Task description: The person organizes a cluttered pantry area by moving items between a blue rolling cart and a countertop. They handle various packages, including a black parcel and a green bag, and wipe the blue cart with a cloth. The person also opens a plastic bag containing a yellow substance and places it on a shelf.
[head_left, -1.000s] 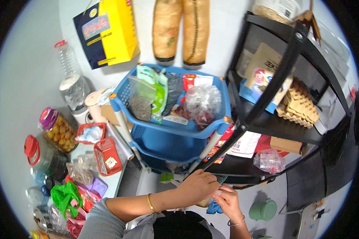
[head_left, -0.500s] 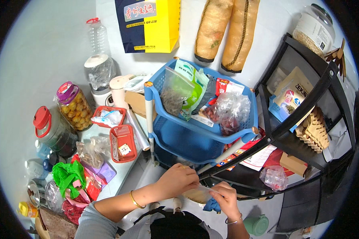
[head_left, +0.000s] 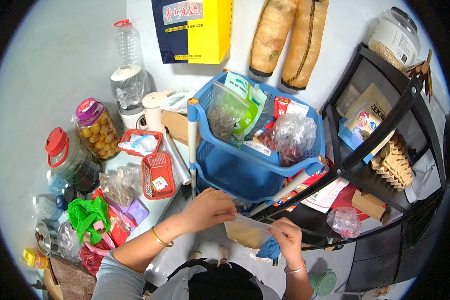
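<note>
A clear plastic bag with something tan inside hangs between my hands, below the blue shelf rack. My left hand pinches its upper left corner, and my right hand grips the upper right one. What the tan contents are, I cannot make out. Right behind the bag, under my right hand, shows a crumpled blue thing. Just beyond my hands stands the blue basket rack; its upper basket holds a green and white pouch, a zip bag of dark bits and a clear bag of reddish pieces.
On the left, a counter carries red baskets, a jar of yellow fruit, a red-lidded jar and a green plastic bag. A black shelf unit rises close on the right. A green bin sits on the floor.
My left hand has moved slightly left and up, away from the right hand. The bag is now spread out between them and shows more. The view has shifted a little.
</note>
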A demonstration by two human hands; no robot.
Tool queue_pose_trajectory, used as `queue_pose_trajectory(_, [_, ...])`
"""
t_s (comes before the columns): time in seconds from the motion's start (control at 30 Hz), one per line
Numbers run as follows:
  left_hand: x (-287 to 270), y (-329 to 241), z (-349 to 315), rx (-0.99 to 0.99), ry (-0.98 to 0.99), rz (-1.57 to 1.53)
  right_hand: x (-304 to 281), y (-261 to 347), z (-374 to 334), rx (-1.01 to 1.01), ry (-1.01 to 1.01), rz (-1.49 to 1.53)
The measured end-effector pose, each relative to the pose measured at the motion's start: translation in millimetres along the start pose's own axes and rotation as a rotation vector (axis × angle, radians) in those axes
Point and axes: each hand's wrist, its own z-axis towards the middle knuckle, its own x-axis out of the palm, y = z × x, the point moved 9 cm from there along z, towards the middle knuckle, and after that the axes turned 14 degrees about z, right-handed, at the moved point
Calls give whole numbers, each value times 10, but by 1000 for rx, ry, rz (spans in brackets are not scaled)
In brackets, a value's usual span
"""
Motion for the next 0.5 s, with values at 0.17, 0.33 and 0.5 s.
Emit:
queue_pose_trajectory(0.17, [57, 67, 15, -93, 7, -72, 1, -5, 24, -15, -3, 22])
queue_pose_trajectory(0.33, [61, 75, 32, -139, -14, -116, -64, -102, 7, 17, -24, 10])
queue_pose_trajectory(0.5, [53, 230, -132, -185, -50, -311, -120, -185, -62, 1, -5, 85])
